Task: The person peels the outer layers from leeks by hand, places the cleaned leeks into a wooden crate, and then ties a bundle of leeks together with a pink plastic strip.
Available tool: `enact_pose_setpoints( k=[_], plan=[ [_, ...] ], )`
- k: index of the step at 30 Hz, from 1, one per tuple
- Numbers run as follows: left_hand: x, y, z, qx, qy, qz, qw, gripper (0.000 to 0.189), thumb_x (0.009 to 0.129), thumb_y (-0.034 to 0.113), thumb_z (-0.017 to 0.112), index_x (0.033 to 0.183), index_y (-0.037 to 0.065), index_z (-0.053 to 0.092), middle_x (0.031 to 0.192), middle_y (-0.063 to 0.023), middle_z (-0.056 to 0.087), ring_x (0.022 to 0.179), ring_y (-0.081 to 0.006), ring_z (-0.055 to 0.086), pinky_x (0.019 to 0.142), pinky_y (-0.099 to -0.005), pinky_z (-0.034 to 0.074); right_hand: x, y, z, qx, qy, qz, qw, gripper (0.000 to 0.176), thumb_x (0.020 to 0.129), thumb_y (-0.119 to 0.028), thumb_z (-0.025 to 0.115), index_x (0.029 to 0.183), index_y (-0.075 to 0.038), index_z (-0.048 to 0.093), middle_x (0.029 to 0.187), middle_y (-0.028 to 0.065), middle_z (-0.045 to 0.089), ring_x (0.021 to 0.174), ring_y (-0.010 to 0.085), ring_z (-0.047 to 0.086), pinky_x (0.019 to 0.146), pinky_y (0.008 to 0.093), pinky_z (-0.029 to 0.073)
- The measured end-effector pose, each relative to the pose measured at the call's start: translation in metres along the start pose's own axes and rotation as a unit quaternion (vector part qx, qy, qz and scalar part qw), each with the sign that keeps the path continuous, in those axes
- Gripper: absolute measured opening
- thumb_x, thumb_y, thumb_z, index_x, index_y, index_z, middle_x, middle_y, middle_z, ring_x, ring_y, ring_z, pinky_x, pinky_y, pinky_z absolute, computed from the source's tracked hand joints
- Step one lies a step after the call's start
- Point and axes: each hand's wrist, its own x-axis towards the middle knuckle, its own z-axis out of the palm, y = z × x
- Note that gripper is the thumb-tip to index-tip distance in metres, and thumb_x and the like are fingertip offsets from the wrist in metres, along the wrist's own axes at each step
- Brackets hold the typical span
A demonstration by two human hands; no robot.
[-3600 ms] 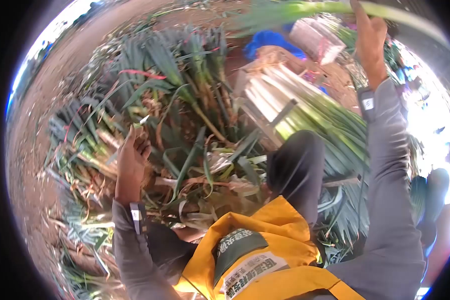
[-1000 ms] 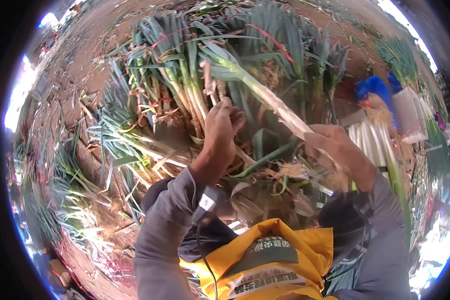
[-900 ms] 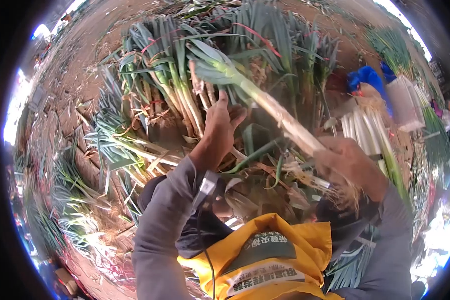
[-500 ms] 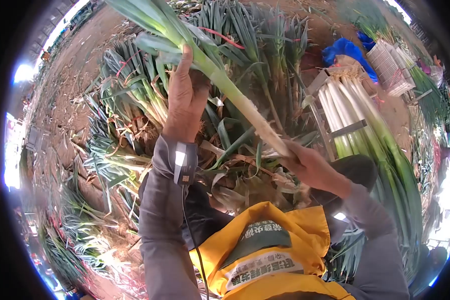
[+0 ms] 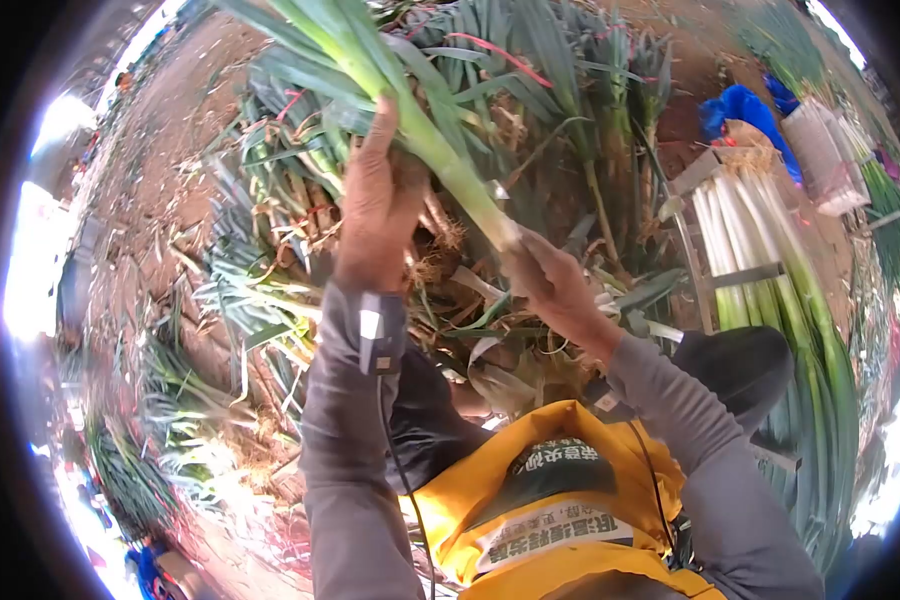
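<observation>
A long leek point(image 5: 448, 165) slants across the upper middle of the view, its green leaves toward the top left. My left hand point(image 5: 380, 200) is closed round it just below the leaves, thumb pointing up along the stalk. Lower down, my right hand point(image 5: 555, 285) has its fingers wrapped round the pale part of the stalk. The root end is hidden by my right hand. Loose leek leaves and dry peelings point(image 5: 510, 385) lie below my hands, in front of my yellow apron point(image 5: 570, 500).
Untrimmed leeks point(image 5: 290, 150) lie in heaps ahead and to the left. On the right, cleaned white-stemmed leeks point(image 5: 735, 220) rest in a metal frame point(image 5: 750, 275) beside my knee. Beyond them are a blue plastic bag point(image 5: 750, 120) and a pale crate point(image 5: 825, 155).
My right hand has moved up and left along the stalk, closer to my left hand. The left hand keeps its hold. The surroundings have shifted rightward in view.
</observation>
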Motion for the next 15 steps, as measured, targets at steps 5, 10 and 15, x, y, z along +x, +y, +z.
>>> enact_pose_setpoints(
  k=[5, 10, 15],
  plan=[
    [-0.02, 0.0, 0.003, 0.303, -0.067, 0.039, 0.95, 0.03, 0.101, 0.017, 0.061, 0.128, 0.004, 0.063, 0.138, -0.0117, 0.058, 0.127, -0.0256, 0.056, 0.11, -0.0391, 0.045, 0.004, 0.009, -0.007, -0.003, 0.101, 0.06, 0.993, 0.027, 0.107, -0.027, 0.053, 0.112, -0.001, 0.061, 0.092, 0.0061, 0.067, 0.072, 0.0095, 0.063, 0.061, 0.0275, 0.053],
    [-0.076, -0.035, 0.019, 0.238, -0.138, -0.089, 0.957, 0.041, 0.102, 0.025, 0.06, 0.134, 0.0, 0.058, 0.123, -0.009, 0.066, 0.11, -0.0177, 0.063, 0.094, -0.0314, 0.051, 0.029, 0.067, -0.051, 0.034, 0.172, 0.126, 0.976, 0.035, 0.108, -0.036, 0.048, 0.112, -0.003, 0.059, 0.089, 0.0024, 0.062, 0.072, 0.0079, 0.06, 0.064, 0.0254, 0.051],
    [-0.097, -0.054, 0.023, 0.254, -0.232, -0.163, 0.925, 0.04, 0.104, 0.022, 0.06, 0.134, -0.004, 0.056, 0.106, -0.0038, 0.066, 0.095, -0.0081, 0.059, 0.081, -0.0255, 0.049, 0.04, 0.247, -0.144, -0.188, 0.1, 0.177, 0.961, 0.039, 0.097, -0.026, 0.062, 0.127, -0.001, 0.058, 0.107, 0.0184, 0.067, 0.099, 0.032, 0.066, 0.085, 0.0411, 0.054]
  ],
)
